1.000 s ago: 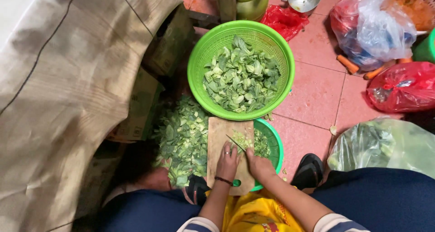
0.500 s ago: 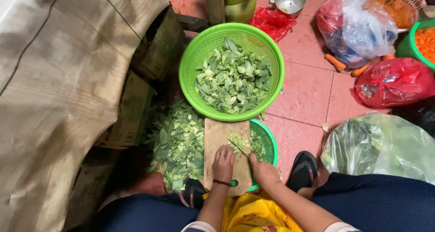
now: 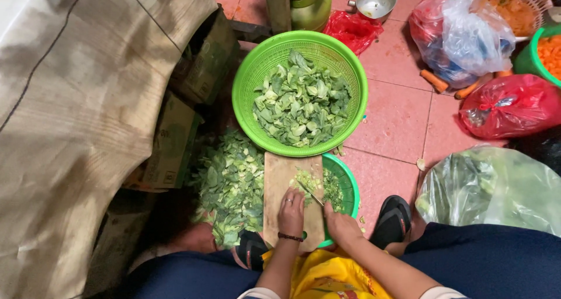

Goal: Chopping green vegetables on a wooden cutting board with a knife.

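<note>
Here the left hand (image 3: 291, 212) presses flat on the chopped greens (image 3: 305, 181) atop the wooden cutting board (image 3: 280, 185), steadying them, while the right hand (image 3: 339, 224) grips a knife (image 3: 311, 195) beside them.

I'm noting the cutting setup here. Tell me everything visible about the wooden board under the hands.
The cutting board is a pale, bare wooden rectangle, worn-looking, lying flat with its long side running away from the person. Its far end meets the big green basket; its right edge overlaps a smaller green basket. Chopped greens sit on it. The left hand presses on it.
</note>
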